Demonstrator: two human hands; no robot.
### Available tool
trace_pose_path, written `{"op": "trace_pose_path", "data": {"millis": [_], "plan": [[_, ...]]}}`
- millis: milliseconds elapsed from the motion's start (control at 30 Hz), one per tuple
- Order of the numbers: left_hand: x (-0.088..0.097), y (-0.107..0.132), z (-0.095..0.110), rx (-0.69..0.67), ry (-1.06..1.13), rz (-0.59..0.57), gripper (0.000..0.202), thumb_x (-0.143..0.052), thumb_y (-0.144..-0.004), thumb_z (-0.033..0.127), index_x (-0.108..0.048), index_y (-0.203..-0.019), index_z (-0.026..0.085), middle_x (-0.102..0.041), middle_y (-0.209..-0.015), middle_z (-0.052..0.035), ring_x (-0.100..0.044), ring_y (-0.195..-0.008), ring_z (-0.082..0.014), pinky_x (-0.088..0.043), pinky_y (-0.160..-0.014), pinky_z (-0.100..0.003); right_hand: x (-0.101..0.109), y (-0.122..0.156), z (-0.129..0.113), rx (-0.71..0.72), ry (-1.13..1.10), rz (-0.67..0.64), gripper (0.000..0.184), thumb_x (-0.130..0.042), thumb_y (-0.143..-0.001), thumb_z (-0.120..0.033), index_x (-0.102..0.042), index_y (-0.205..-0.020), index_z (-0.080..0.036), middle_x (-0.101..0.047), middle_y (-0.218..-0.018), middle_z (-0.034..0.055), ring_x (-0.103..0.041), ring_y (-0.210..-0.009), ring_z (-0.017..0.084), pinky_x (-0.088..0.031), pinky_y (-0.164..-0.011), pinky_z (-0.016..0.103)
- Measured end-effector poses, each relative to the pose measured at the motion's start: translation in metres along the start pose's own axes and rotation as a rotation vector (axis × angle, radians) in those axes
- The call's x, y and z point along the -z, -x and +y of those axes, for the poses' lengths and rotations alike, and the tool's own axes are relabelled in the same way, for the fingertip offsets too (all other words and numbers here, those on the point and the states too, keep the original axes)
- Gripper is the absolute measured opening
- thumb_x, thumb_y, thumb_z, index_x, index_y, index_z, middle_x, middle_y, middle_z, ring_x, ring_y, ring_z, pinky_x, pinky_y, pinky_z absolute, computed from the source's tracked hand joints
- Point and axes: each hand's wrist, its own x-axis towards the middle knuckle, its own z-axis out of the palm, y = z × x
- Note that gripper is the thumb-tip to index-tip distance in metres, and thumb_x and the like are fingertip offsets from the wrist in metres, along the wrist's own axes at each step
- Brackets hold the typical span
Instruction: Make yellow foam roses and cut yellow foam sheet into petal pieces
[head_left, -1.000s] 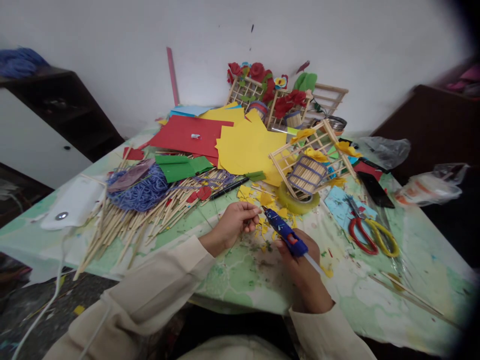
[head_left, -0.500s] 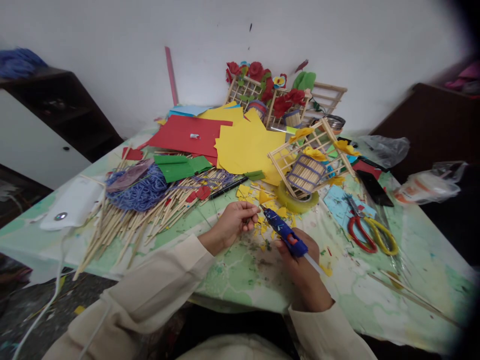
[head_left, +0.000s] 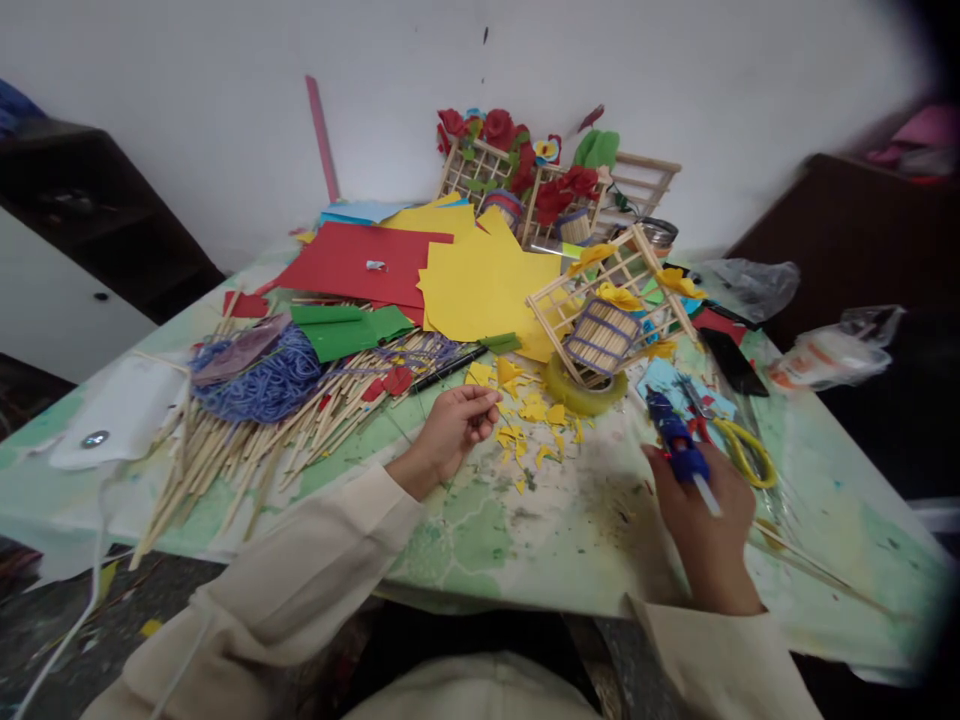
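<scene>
My right hand (head_left: 709, 515) is wrapped round a blue hot glue gun (head_left: 679, 440), with a white glue stick poking out of its back end. The gun lies over the light blue paper (head_left: 660, 375), beside scissors (head_left: 746, 455) with red and yellow handles, and partly hides them. My left hand (head_left: 457, 435) is closed in a pinch, thumb against forefinger; whatever it pinches is too small to make out. Yellow paper scraps (head_left: 532, 408) lie just beyond and to the right of its fingertips.
A tilted stick trellis with yellow flowers (head_left: 600, 300) rests by a tape roll (head_left: 585, 388). Yellow sheets (head_left: 487, 285), red paper (head_left: 360, 262), purple yarn (head_left: 262, 375) and thin wooden sticks (head_left: 247, 465) cover the left and back. A wrapped cup (head_left: 825, 360) stands right.
My right hand has carried the glue gun away from my left fingertips, rightward to the scissors. My left hand stays pinched in nearly the same place. The view has shifted slightly.
</scene>
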Motion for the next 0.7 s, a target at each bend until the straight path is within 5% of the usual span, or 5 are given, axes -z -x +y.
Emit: {"op": "trace_pose_path", "data": {"millis": [233,533,700], "plan": [[0.001,-0.002,0.000,-0.005,0.007,0.018,0.018,-0.070,-0.067,0.021,-0.058,-0.075,0.010,-0.056,-0.056,0.0026,-0.043,-0.036,-0.0004,-0.024,-0.032,-0.011,-0.004,-0.016,0.055,-0.089,0.068,-0.142,0.048,-0.045,-0.078,-0.062,-0.063,-0.079,-0.017,-0.060,-0.070,0.0089,-0.052,-0.064,0.022,-0.033,-0.056,0.031],[0.000,-0.001,0.000,-0.001,0.009,0.025,0.018,-0.070,-0.066,0.020,-0.059,-0.074,0.010,-0.056,-0.055,0.0022,-0.043,-0.036,-0.0006,-0.024,-0.032,-0.010,-0.022,-0.017,0.045,-0.395,-0.334,-0.177,0.053,-0.043,-0.078,-0.062,-0.064,-0.070,-0.013,-0.059,-0.058,0.0055,-0.052,-0.056,0.018,-0.038,-0.057,0.030],[0.000,-0.001,0.000,0.007,0.010,0.021,0.019,-0.071,-0.066,0.021,-0.058,-0.074,0.010,-0.056,-0.055,0.0023,-0.043,-0.036,-0.0009,-0.024,-0.031,-0.011,-0.033,-0.013,0.039,-0.389,-0.328,-0.261,0.052,-0.047,-0.076,-0.062,-0.064,-0.071,-0.013,-0.056,-0.052,0.0032,-0.050,-0.054,0.019,-0.037,-0.053,0.030]]}}
